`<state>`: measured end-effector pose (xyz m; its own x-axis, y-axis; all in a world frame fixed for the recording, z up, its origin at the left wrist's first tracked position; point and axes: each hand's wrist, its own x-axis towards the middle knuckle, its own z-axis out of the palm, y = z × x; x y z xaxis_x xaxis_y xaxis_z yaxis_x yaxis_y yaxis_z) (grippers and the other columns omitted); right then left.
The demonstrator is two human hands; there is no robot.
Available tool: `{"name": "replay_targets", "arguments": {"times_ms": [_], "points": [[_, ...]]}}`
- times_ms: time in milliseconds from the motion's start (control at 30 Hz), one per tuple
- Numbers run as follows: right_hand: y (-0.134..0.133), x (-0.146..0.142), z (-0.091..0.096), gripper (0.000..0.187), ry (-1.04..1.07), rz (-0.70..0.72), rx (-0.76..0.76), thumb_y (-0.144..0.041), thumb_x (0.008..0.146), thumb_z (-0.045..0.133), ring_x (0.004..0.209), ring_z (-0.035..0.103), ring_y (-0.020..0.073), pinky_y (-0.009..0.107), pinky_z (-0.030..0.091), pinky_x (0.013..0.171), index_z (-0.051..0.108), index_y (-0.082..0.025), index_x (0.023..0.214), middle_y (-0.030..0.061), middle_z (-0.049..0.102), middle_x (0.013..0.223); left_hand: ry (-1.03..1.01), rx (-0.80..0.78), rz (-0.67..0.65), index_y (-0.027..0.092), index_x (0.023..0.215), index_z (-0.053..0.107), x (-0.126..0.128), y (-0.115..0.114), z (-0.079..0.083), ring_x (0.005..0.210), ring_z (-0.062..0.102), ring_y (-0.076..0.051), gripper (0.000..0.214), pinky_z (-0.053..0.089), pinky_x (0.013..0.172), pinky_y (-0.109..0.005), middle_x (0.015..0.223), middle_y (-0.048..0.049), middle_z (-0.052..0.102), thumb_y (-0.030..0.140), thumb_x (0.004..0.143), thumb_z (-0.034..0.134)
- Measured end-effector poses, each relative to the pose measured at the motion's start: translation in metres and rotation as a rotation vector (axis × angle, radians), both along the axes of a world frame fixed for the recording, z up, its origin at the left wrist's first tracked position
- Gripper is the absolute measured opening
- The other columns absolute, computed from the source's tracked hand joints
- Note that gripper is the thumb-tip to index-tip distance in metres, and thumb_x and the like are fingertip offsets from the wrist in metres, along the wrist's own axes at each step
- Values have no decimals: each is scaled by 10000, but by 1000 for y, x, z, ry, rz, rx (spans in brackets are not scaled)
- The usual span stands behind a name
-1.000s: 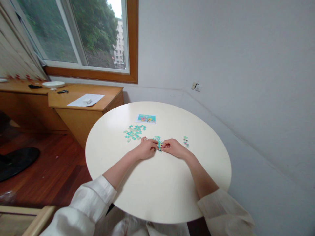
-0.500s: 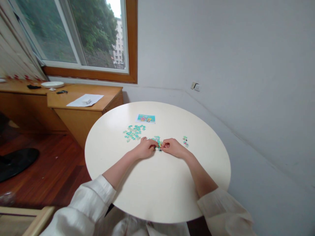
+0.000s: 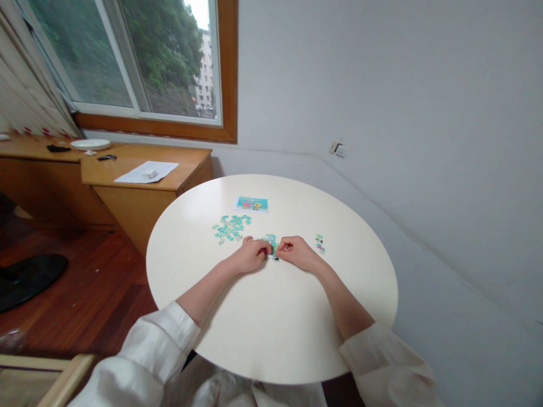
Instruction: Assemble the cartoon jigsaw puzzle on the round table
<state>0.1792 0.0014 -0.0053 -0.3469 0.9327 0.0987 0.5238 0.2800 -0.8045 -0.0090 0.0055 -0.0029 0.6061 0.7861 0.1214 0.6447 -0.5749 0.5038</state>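
Observation:
My left hand (image 3: 250, 255) and my right hand (image 3: 297, 252) meet at the middle of the round cream table (image 3: 271, 316). Both have their fingers curled and pinched on a small joined cluster of teal puzzle pieces (image 3: 271, 244) that rests on the tabletop between them. A loose spread of teal puzzle pieces (image 3: 230, 228) lies just beyond my left hand. A small group of pieces (image 3: 319, 243) sits to the right of my right hand. A printed reference picture (image 3: 252, 204) lies flat farther back.
A wooden desk (image 3: 144, 186) stands at the left under the window, with a sheet of paper (image 3: 146, 172) and a white plate (image 3: 90, 144) on it. A wall socket (image 3: 338, 150) is on the grey wall. A wooden chair edge (image 3: 63, 379) shows bottom left.
Both hands stay pinched on the joined pieces and have edged slightly away from me. Nothing else on the table has moved.

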Motion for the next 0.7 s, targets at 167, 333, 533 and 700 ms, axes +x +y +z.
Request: {"name": "replay_targets", "arguments": {"times_ms": [167,333,533,700], "points": [[1,1,-3,189,-20,61,-62,-304,648,616,511,350,70,211,264,483,551,-142,574,-49,440,514,-8,8,-5,205,863,612,0,1,-2,872,602,-156,319,269,1035,-445,917,-1,694,71,724,359],[2,2,-2,182,-27,20,-29,-302,657,612,509,346,72,214,257,486,562,-142,586,-55,424,507,-2,14,-6,203,852,612,0,1,-1,849,605,-155,309,283,1025,-430,878,1,693,73,724,363],[3,2,-3,221,-25,-5,-24,-346,672,614,500,330,71,216,241,481,576,-140,602,-61,406,496,-19,18,-10,205,860,613,0,1,-2,837,605,-152,315,285,1018,-418,893,3,695,71,725,362],[4,3,-7,207,-64,34,-38,-332,684,600,505,349,72,211,260,482,573,-143,605,-53,433,513,-13,24,-6,206,880,628,0,1,-1,825,607,-154,334,304,1002,-398,866,0,696,70,718,370]]}}
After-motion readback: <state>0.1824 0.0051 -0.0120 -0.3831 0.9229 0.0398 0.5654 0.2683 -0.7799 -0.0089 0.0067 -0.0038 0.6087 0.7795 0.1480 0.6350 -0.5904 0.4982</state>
